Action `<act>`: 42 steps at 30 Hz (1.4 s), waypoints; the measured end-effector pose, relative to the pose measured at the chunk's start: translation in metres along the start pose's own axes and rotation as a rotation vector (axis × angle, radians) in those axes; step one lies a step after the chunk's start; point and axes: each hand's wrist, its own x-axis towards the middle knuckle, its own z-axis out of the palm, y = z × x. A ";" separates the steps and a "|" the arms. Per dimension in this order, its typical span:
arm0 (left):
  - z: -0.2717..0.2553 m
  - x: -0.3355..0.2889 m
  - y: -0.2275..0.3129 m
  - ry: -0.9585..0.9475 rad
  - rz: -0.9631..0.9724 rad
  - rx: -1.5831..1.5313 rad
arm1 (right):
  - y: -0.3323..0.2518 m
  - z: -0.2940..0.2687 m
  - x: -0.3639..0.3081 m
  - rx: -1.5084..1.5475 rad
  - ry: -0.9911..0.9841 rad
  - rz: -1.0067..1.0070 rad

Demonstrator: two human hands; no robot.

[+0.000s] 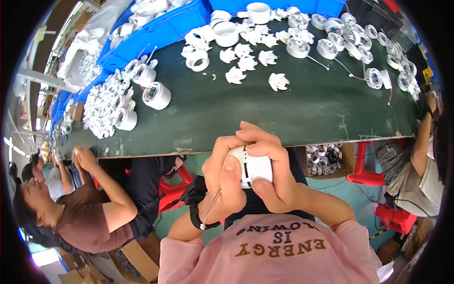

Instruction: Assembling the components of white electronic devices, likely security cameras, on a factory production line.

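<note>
Our left hand and right hand grip 1 white cylinder, just short of the green table. It seems light, stiff and smooth, so we'd hold its curved sides. White finned parts lie beyond.

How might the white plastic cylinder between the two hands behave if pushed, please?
The white plastic cylinder would probably roll on its side, its wall being rounded. It seems stiff, undented by the left hand and right hand. The thin pale cable, if attached, could drag.
</note>
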 end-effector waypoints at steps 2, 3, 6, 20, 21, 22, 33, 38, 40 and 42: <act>-0.002 -0.006 0.002 0.018 0.025 0.070 | -0.002 0.001 -0.003 0.040 -0.029 0.019; -0.007 -0.007 0.002 0.026 0.060 0.130 | 0.001 0.004 -0.002 0.062 -0.054 0.032; -0.013 -0.019 0.006 0.016 0.006 0.080 | 0.003 0.009 -0.010 0.091 -0.086 0.053; -0.037 -0.027 -0.026 0.391 -0.483 -0.251 | 0.006 0.024 0.005 -0.407 -0.279 0.206; -0.032 -0.018 -0.020 0.433 -0.527 -0.323 | 0.008 0.017 0.002 -0.434 -0.306 0.221; -0.022 -0.013 -0.018 0.358 -0.449 -0.381 | 0.009 0.016 0.003 -0.365 -0.199 0.232; -0.082 0.040 -0.092 0.294 0.320 0.976 | 0.044 -0.049 0.003 -0.368 0.152 0.462; -0.079 0.042 -0.101 0.345 0.296 0.922 | 0.051 -0.051 -0.002 -0.320 0.253 0.461; -0.081 0.039 -0.099 0.328 0.290 0.911 | 0.053 -0.052 -0.001 -0.323 0.235 0.417; -0.082 0.039 -0.098 0.312 0.281 0.899 | 0.055 -0.055 0.000 -0.366 0.174 0.382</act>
